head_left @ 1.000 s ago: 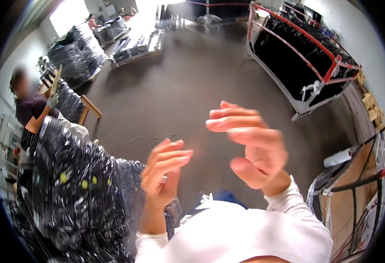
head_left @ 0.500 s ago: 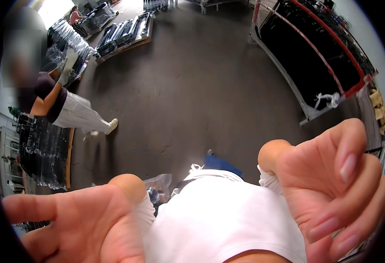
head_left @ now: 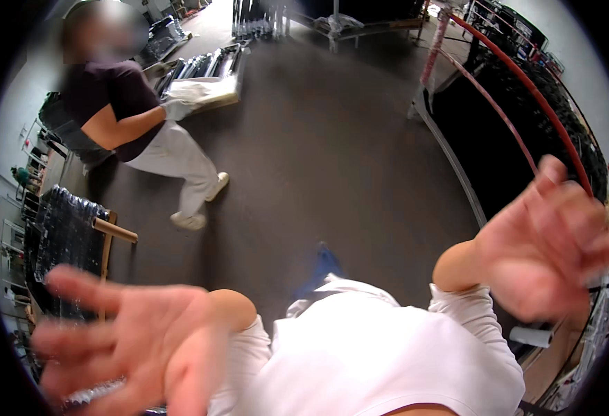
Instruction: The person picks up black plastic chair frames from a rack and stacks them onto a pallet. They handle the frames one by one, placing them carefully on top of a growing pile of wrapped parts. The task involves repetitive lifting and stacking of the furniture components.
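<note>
Fingers bare, blurred, smooth white shirt, glossy film-wrapped stack

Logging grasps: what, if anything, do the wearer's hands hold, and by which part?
Nothing: the left hand is open and empty; the right hand, blurred, also looks empty.

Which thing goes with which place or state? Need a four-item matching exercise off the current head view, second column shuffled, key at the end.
Things:
1. left hand
2. right hand
3. co-worker
4. cylindrical roll

Places and states:
A. white, at lower right
B. in a dark top, at upper left
C. empty, fingers spread, at lower left
D. empty, blurred, about mid-height on the right

Pairs: 1-C, 2-D, 3-B, 4-A
</note>
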### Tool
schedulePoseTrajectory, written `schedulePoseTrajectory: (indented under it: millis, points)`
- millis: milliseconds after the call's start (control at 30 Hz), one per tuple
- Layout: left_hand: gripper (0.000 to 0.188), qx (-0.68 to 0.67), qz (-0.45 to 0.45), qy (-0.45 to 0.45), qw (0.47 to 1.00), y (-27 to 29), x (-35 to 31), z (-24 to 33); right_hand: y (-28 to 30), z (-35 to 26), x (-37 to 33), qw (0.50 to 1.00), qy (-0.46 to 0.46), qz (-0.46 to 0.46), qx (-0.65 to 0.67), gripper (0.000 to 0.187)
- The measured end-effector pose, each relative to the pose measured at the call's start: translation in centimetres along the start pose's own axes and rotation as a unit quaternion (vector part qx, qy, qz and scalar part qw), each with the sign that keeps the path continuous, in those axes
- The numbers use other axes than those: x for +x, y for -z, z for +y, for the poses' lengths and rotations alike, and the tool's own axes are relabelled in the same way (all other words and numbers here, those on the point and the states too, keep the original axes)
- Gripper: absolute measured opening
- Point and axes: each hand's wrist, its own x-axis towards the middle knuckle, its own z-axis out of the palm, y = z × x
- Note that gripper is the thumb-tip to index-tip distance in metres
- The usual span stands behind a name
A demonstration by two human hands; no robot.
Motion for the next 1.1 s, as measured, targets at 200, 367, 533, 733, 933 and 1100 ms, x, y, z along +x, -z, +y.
schedulePoseTrajectory:
  millis: [200,367,533,733,933,1100]
  points:
    - [0.016,0.003,-0.456,0.49,0.743,-1.6,-21.6,-16.7,2.5,22.7,-12.7,0.87,-0.468,-0.124,-0.096,0.017]
    - [0.021,-0.152,-0.601,0.567,0.542,-6.5,-31.9,-21.0,5.7,30.8,-26.9,0.641,-0.767,0.0,-0.021,0.019]
    - [0.022,-0.189,-0.68,0.512,0.489,-16.7,-39.6,-31.9,3.4,44.0,-29.8,0.605,-0.79,0.094,0.013,0.018]
    - [0.025,-0.154,-0.804,0.329,0.471,-26.8,-49.0,-46.7,-1.1,67.3,-27.9,0.635,-0.768,0.07,0.053,0.017]
    - [0.028,-0.007,-0.798,0.393,0.456,-30.7,-53.0,-60.6,-8.5,89.1,-18.5,0.696,-0.688,-0.14,0.151,0.016]
    - [0.03,0.112,-0.754,0.526,0.376,-24.7,-59.4,-70.7,-16.4,102.8,-18.1,0.653,-0.681,-0.237,0.234,0.018]
